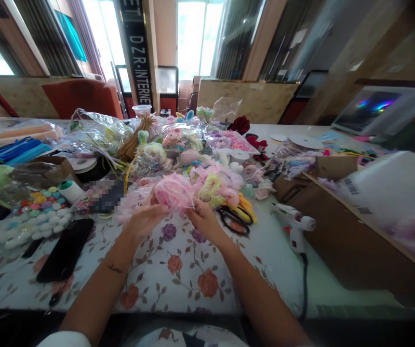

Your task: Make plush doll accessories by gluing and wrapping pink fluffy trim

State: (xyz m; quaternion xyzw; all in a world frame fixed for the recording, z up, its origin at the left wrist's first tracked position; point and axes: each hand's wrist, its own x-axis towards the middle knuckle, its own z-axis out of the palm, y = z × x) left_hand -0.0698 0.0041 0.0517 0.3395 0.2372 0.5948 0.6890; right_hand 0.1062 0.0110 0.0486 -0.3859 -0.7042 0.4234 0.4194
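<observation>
Both hands meet over a floral tablecloth (178, 270) in the middle of the view. My left hand (145, 217) and my right hand (203, 219) are closed on a fluffy pink flower-like piece (174, 193), one hand at each side of it. Just beyond it lies a heap of pastel fuzzy flowers (218, 185). Black-handled scissors (234, 219) lie right beside my right hand.
A white glue gun (296, 229) stands to the right with its cord running toward me. A cardboard box (355, 231) fills the right side. A black phone (66, 250) and a tray of coloured pom-poms (37, 212) lie at the left. Plastic bags of craft material (99, 132) crowd the back.
</observation>
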